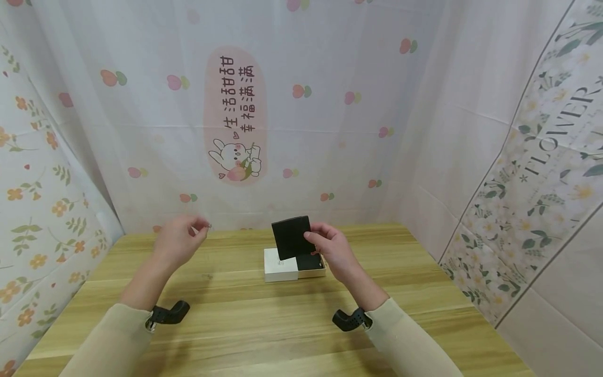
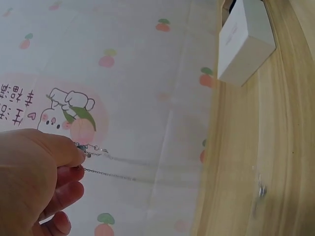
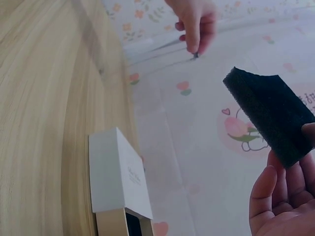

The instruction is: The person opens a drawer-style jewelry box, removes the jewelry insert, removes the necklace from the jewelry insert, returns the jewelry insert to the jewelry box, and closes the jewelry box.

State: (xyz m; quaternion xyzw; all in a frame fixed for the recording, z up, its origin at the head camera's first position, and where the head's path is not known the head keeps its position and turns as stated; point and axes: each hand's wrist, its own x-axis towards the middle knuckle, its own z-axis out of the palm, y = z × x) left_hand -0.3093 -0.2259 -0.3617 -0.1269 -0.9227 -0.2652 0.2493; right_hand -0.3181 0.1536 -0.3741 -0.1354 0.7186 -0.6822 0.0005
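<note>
In the head view my left hand (image 1: 180, 240) is raised over the left part of the table. Its thumb and fingertips pinch a thin silver necklace (image 2: 110, 174), whose chain hangs down with a blurred small pendant (image 2: 261, 190) at its end. My right hand (image 1: 333, 250) grips a square black foam pad (image 1: 291, 238) by its right edge, thumb on the face. Below the pad, a white box lid (image 1: 281, 271) sits partly over a box base (image 1: 312, 273) on the table. The base's dark inside shows at the right; the pad covers part of the box.
A wood-grain table (image 1: 245, 324) lies under both hands. Behind it hangs a white curtain (image 1: 330, 146) with fruit prints and a rabbit drawing. Floral cloths (image 1: 42, 209) close off the sides. Each wrist wears a black camera mount (image 1: 170, 312).
</note>
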